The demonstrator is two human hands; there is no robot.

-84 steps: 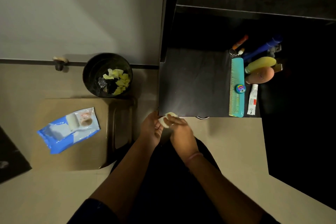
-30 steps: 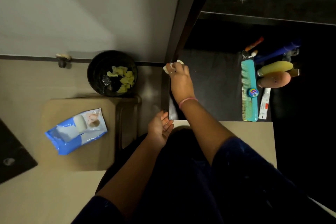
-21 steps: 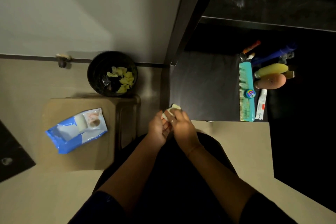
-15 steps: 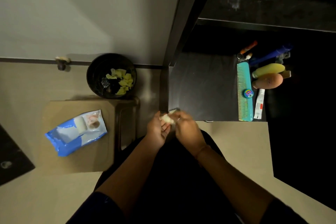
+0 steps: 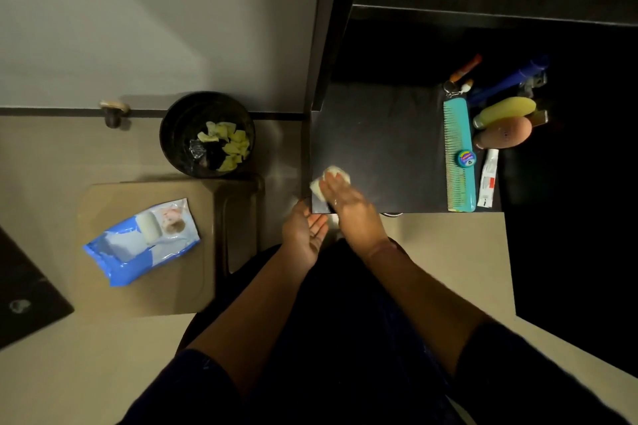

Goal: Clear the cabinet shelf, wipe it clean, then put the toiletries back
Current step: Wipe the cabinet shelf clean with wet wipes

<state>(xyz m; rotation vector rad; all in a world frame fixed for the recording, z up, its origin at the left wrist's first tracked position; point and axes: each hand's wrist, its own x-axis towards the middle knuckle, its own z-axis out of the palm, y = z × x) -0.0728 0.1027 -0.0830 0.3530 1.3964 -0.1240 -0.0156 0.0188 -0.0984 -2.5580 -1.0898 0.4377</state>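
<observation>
wipe (image 5: 328,179) under right hand (image 5: 348,207) fingertips — on shelf (image 5: 383,148) corner

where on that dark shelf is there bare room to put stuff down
The shelf is bare from its left edge across to the teal comb, apart from the near-left corner, where the right hand presses a wipe. Right of the comb it is crowded: bottles, tube, small tin.

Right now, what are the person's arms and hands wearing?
Both forearms are bare. Dark blue sleeves cover only the upper arms. The left hand and the right hand wear no gloves. No ring or watch shows, though the light is dim.
</observation>
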